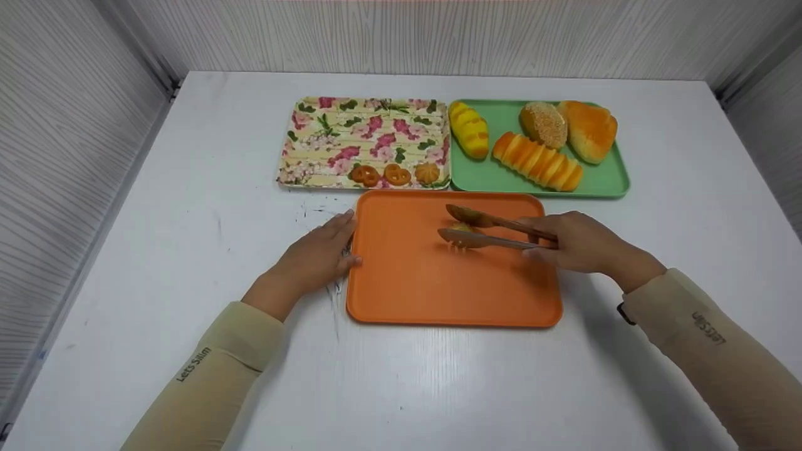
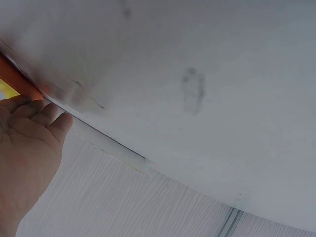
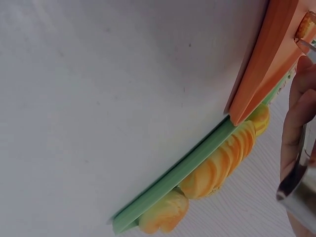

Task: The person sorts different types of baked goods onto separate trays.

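My right hand (image 1: pixel 583 241) grips a pair of metal tongs (image 1: pixel 479 240) over the right half of an orange tray (image 1: pixel 407 282). Between the tongs' tips is a small golden-brown cookie (image 1: pixel 462 227), partly hidden by them; whether they squeeze it, I cannot tell. The right wrist view shows curled fingers (image 3: pixel 297 111) around the tongs' metal handle (image 3: pixel 301 195). My left hand (image 1: pixel 316 257) lies at the tray's left edge with its fingers extended, thumb touching the rim. In the left wrist view, the left hand (image 2: pixel 29 143) has its fingertips against the orange rim (image 2: pixel 19 81).
Behind the orange tray stands a floral tray (image 1: pixel 357 131) with two pretzels and a round cookie (image 1: pixel 427 173) along its front. Right of it, a green tray (image 1: pixel 501 113) bears several breads, including a sliced-looking loaf (image 1: pixel 537 161). Walls (image 1: pixel 401 37) enclose the white table (image 1: pixel 188 188).
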`<action>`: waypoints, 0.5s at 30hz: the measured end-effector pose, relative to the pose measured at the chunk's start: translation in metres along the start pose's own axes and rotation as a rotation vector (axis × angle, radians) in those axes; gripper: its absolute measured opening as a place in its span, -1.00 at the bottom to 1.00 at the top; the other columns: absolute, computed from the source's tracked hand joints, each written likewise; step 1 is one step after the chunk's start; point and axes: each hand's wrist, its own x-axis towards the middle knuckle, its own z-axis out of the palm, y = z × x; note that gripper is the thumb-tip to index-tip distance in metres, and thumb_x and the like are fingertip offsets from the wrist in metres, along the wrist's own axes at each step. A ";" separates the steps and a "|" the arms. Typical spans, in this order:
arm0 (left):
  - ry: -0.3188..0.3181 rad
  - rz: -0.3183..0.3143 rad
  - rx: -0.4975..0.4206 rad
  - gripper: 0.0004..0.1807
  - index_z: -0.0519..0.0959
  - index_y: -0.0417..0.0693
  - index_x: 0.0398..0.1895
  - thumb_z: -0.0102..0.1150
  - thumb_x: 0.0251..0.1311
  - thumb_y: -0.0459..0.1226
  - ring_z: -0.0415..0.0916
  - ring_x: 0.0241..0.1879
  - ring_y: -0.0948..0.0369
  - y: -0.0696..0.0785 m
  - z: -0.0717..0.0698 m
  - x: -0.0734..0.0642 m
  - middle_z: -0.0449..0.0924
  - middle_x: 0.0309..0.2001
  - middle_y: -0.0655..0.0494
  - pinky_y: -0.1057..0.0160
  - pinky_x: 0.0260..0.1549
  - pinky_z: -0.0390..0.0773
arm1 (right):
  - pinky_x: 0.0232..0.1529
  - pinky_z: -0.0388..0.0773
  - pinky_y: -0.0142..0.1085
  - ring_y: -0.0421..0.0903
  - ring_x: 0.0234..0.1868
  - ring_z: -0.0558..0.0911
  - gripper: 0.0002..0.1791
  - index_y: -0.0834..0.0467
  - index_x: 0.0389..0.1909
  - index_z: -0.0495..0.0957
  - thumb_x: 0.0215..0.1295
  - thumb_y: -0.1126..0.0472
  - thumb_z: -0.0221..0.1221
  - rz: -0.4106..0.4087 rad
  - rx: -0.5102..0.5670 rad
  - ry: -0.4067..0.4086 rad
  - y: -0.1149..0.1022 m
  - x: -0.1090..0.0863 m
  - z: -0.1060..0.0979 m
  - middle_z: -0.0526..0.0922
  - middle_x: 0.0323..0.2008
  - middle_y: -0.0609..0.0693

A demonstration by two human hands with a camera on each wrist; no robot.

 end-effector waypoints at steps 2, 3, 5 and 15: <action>-0.002 -0.005 0.000 -0.14 -0.19 -0.13 0.52 -0.10 0.37 0.10 -0.25 0.47 0.10 0.000 0.000 0.000 -0.20 0.51 0.02 0.04 0.37 -0.07 | -0.50 0.33 -0.29 -0.19 -0.58 0.36 -0.54 0.10 0.13 0.54 0.28 -0.03 0.22 -0.006 -0.009 -0.001 0.000 0.001 -0.001 0.43 -0.57 -0.18; -0.001 -0.005 0.001 -0.14 -0.19 -0.13 0.52 -0.10 0.37 0.09 -0.24 0.47 0.10 0.000 0.000 0.000 -0.20 0.51 0.02 0.04 0.37 -0.07 | -0.50 0.33 -0.29 -0.19 -0.58 0.36 -0.54 0.10 0.13 0.54 0.28 -0.02 0.22 -0.009 -0.013 0.002 -0.001 0.001 -0.001 0.43 -0.57 -0.18; 0.000 -0.004 0.002 -0.14 -0.19 -0.14 0.52 -0.11 0.38 0.09 -0.24 0.46 0.09 0.000 0.000 -0.001 -0.20 0.51 0.01 0.04 0.37 -0.07 | -0.51 0.33 -0.30 -0.19 -0.59 0.35 -0.57 0.11 0.12 0.54 0.28 0.02 0.23 -0.019 -0.018 0.011 -0.001 0.002 -0.003 0.43 -0.58 -0.18; -0.004 -0.001 -0.013 -0.14 -0.20 -0.12 0.52 -0.13 0.37 0.11 -0.25 0.46 0.10 0.000 0.000 0.000 -0.22 0.51 0.04 0.04 0.37 -0.07 | -0.59 0.31 -0.30 -0.18 -0.63 0.33 -0.68 0.10 -0.01 0.57 0.27 0.06 0.25 -0.022 -0.001 0.072 -0.010 0.020 -0.016 0.43 -0.59 -0.15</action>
